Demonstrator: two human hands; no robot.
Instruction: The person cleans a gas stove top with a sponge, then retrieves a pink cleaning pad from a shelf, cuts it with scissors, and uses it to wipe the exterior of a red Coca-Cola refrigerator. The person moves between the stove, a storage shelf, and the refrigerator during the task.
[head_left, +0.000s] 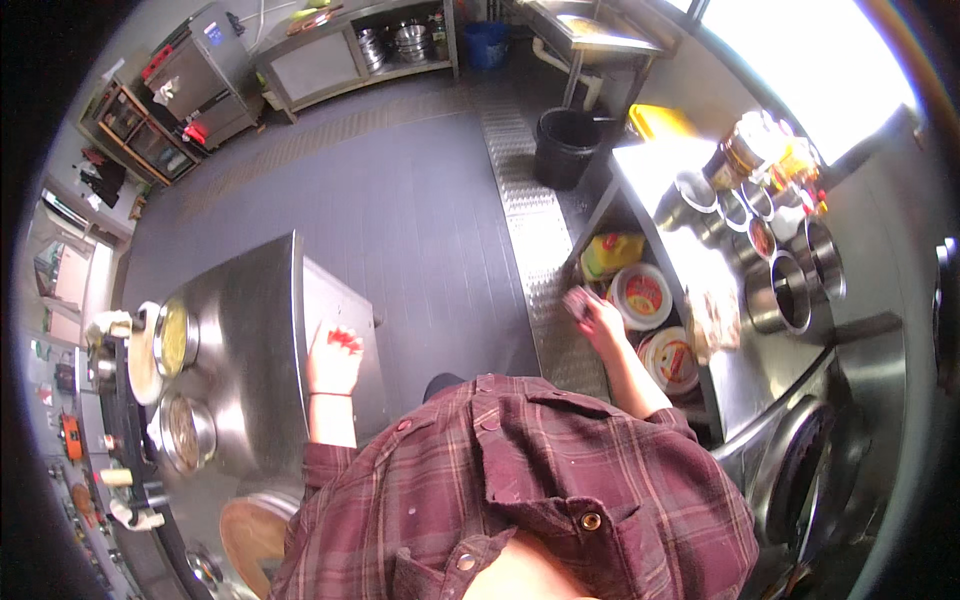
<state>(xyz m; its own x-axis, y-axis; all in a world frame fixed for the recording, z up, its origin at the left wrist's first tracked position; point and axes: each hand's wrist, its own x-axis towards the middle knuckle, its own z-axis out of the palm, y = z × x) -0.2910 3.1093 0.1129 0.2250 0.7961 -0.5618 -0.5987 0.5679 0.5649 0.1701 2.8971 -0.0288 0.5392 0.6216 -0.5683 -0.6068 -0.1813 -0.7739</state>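
Observation:
My left hand (335, 358) is beside the edge of the stainless steel table (251, 322), above the floor side. Its fingers are curled down and look bright red at the ends; whether they hold anything is hidden. My right hand (602, 324) reaches down by the right-hand counter, fingers around a small dark pinkish item (578, 302) too blurred to name. Close to that hand, on the shelf under the counter, are a white lidded tub (640, 295), a second lidded tub (670, 360) and a yellow-green package (612, 255).
Several steel pots (778, 292) and a plastic bag (712, 315) stand on the right counter (679, 247). A black bin (568, 148) is by the metal floor grating (529, 214). Two filled bowls (175, 337) and a round wooden board (255, 529) rest on the left table.

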